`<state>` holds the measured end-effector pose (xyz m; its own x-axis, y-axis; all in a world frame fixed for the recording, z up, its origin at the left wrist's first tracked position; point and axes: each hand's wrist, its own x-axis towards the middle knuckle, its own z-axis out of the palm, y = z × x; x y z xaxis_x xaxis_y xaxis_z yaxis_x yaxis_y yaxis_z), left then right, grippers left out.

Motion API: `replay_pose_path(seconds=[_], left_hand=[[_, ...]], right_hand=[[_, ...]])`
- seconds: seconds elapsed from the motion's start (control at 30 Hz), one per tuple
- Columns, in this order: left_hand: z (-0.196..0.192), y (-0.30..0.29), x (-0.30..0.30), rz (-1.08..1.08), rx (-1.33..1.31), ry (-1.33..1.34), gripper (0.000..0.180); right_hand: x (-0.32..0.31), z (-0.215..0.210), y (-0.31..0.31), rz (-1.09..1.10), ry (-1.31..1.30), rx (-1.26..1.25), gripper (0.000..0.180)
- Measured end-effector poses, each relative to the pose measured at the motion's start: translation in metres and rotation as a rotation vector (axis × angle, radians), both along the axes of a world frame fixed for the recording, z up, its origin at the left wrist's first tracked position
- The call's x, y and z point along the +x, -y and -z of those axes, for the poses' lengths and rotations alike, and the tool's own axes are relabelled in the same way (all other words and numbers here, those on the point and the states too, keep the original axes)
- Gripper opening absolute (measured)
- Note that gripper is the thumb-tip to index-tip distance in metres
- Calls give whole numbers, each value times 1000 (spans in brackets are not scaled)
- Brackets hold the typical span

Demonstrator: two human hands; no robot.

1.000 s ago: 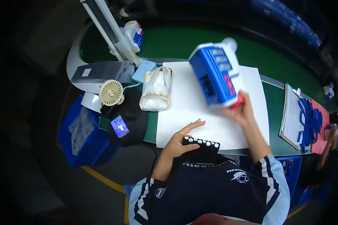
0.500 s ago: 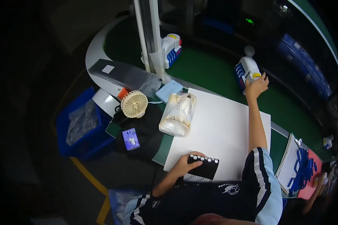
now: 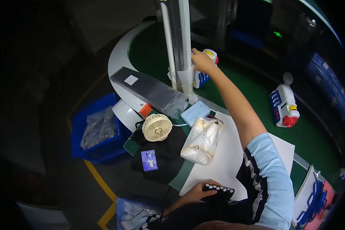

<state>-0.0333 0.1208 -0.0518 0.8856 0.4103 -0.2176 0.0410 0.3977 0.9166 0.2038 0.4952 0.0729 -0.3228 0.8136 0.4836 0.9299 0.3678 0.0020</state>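
Observation:
My left hand (image 3: pixel 197 192) grips a small black sheet (image 3: pixel 221 194) with white round dots along its edge, low over the white board. My right arm is stretched far forward and left. At its end my right hand (image 3: pixel 204 62) is at a white-and-blue plastic device (image 3: pixel 209 54) with yellow and red parts, beside the metal post (image 3: pixel 184 42). The post hides part of its fingers, so their grip on the device does not show. A second such device (image 3: pixel 284 105) with a red nozzle lies on the green belt at the right.
A white board (image 3: pixel 209 174) carries a clear plastic pack (image 3: pixel 203 140). Left of it are a cream fan (image 3: pixel 157 127), a light-blue case (image 3: pixel 195 113), a purple packet (image 3: pixel 149 160), grey bags (image 3: pixel 151 92) and a blue bin (image 3: pixel 122 136). Blue straps (image 3: pixel 313 201) lie right.
My right hand has left the right-hand device and swung left to the one by the post. The right-hand device now shows its red nozzle. My left hand still holds the black sheet. The view has shifted.

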Motion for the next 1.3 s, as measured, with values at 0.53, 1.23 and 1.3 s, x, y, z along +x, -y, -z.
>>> replay_pose_path(seconds=[0.53, 1.23, 1.3], left_hand=[[26, 31, -4, 76, -103, 212, 39], [-61, 109, 32, 44, 953, 340, 24], [-70, 113, 46, -74, 829, 321, 30]], right_hand=[[84, -65, 253, -12, -1286, 359, 71], [30, 52, 500, 333, -1841, -473, 63], [30, 61, 502, 276, -1906, -431, 62]])
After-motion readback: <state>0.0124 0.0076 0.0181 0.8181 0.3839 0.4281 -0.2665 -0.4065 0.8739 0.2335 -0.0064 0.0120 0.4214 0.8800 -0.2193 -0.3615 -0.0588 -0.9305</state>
